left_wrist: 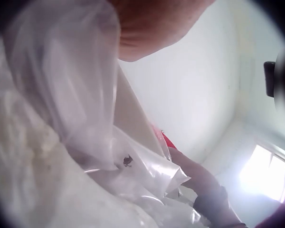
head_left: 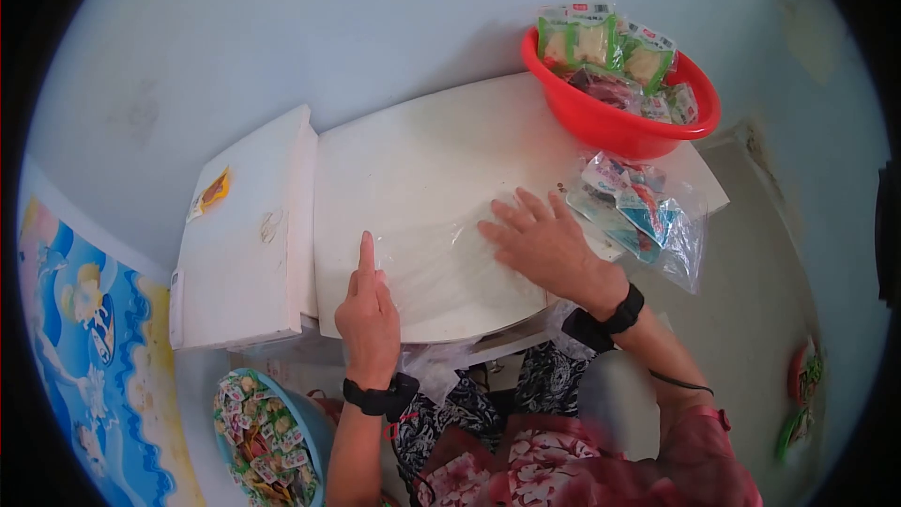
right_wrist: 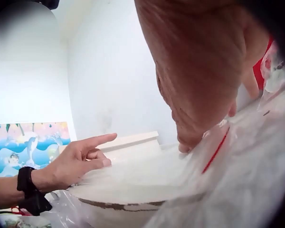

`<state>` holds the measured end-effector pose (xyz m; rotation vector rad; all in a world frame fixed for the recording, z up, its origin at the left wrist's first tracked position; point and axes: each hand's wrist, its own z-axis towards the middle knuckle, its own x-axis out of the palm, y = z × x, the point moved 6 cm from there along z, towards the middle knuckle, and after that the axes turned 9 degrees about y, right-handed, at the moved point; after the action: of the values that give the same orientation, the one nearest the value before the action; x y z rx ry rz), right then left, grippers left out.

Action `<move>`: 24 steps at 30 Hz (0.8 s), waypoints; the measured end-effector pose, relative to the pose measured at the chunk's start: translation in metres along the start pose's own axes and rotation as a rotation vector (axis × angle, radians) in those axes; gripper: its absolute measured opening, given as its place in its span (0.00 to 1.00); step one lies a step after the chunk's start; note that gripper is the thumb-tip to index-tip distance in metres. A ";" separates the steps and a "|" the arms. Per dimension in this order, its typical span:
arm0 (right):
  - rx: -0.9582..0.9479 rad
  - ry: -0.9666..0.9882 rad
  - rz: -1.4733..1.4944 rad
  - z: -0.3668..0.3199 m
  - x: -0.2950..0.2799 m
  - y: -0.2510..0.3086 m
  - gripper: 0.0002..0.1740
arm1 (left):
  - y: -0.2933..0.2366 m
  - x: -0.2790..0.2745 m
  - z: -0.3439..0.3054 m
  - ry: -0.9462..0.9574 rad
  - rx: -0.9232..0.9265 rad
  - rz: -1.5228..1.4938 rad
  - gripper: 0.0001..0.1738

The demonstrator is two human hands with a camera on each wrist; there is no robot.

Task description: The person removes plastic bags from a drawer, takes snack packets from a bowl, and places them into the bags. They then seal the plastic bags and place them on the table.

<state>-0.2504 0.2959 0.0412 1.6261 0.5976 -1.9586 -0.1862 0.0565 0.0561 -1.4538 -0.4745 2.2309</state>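
A clear plastic bag [head_left: 441, 263] lies spread over the white tabletop, its film hard to make out; a red line on it shows in the right wrist view. My left hand [head_left: 369, 324] is at its left side, index finger pointing out, the other fingers bent and the thumb pinching the film's edge. With fingers spread, my right hand [head_left: 549, 244] rests on the right part of the bag. In the left wrist view, loose plastic film [left_wrist: 80, 90] fills much of the foreground below the hand.
A red basin [head_left: 610, 131] of packaged food stands at the back right. Before it lies a clear bag of blue and red packets [head_left: 648, 211]. On the white box [head_left: 249, 253] at left are a yellow packet [head_left: 212, 192] and rubber bands [head_left: 271, 225]. A blue tub [head_left: 314, 413] of packets stands below.
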 end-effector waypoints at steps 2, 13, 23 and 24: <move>0.026 0.015 -0.011 -0.003 -0.011 -0.003 0.28 | -0.002 0.001 -0.001 0.007 0.014 0.059 0.34; -0.027 -0.159 0.161 -0.044 -0.039 0.038 0.30 | -0.005 -0.014 -0.007 -0.155 0.119 0.209 0.36; -0.368 -0.269 0.779 -0.094 -0.059 0.129 0.18 | 0.020 -0.111 -0.128 -0.231 0.312 0.050 0.25; -0.410 -0.229 0.839 -0.095 -0.056 0.142 0.15 | 0.033 -0.113 -0.142 -0.228 0.203 0.046 0.23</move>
<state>-0.0800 0.2535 0.0782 1.1071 0.1519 -1.2621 -0.0205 -0.0247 0.0711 -1.1261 -0.2764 2.4143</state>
